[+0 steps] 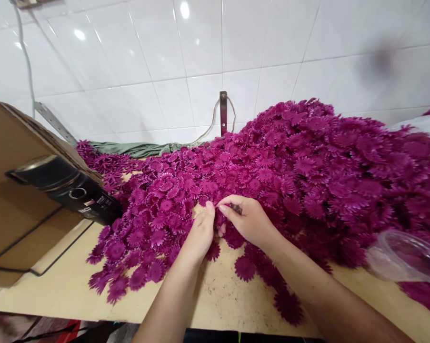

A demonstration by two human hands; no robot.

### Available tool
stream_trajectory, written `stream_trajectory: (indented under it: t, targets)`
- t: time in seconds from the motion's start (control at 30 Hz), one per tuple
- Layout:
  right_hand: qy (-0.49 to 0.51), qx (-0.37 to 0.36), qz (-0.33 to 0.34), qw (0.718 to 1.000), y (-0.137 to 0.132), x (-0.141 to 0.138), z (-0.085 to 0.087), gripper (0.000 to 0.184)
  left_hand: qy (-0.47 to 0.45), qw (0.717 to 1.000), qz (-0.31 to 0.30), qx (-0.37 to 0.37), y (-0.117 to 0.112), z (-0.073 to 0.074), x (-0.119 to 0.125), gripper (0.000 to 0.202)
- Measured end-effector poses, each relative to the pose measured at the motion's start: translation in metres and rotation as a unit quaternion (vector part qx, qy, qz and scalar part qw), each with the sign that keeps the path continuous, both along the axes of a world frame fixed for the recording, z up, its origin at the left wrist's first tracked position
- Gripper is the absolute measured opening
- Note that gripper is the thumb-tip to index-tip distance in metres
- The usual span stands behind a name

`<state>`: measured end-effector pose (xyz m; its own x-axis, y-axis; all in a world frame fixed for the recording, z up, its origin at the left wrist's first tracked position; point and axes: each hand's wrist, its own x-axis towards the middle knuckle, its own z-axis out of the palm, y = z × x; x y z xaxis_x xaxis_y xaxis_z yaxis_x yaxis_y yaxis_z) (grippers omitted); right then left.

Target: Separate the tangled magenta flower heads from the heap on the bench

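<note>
Both hands meet at the front of a large heap of magenta artificial flower heads (250, 162) with toothed petals. My left hand (204, 228) is closed, thumb up, and whatever its fingers hold is hidden behind them. Just to its right, my right hand (248, 219) has thumb and forefinger pinched close to the left thumb. Something small and dark shows in the curl of its fingers, too small to name. Loose flower heads (245, 267) lie on the pale tabletop (218, 295) beneath the wrists.
On the left, a black vacuum bottle (82, 190) leans against a cardboard box (22, 190), near a black wire frame (61, 247). A clear plastic tub (389, 262) sits at right among the flowers. Behind are green cloth (136, 149), a metal bracket (223, 114) and a tiled wall (129, 105).
</note>
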<state>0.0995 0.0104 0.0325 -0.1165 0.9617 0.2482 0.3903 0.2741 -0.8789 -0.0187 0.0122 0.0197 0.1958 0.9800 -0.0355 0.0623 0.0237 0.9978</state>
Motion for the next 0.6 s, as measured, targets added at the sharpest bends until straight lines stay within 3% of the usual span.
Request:
stream_trajectory:
  t: [0.17,0.27,0.4,0.53,0.6]
  targets:
    - [0.034,0.032,-0.081,0.996,0.011,0.005,0.006,0.015,-0.016,0.997,0.012,0.074,-0.004,0.007,0.004,0.028]
    - [0.05,0.046,-0.106,0.992,0.017,0.002,0.012,0.015,0.008,0.996,-0.003,0.085,-0.003,0.013,0.005,0.029]
    - [0.042,0.066,-0.123,0.989,0.035,0.005,0.02,0.014,-0.021,0.995,0.033,0.096,-0.001,0.015,0.006,0.032]
    - [0.049,0.063,-0.301,0.95,0.062,0.04,0.029,0.019,-0.063,0.995,0.018,0.081,-0.007,0.005,0.003,0.033]
    - [0.015,0.075,-0.322,0.944,0.068,0.056,0.032,0.029,-0.082,0.995,0.014,0.05,-0.008,-0.001,0.002,0.036]
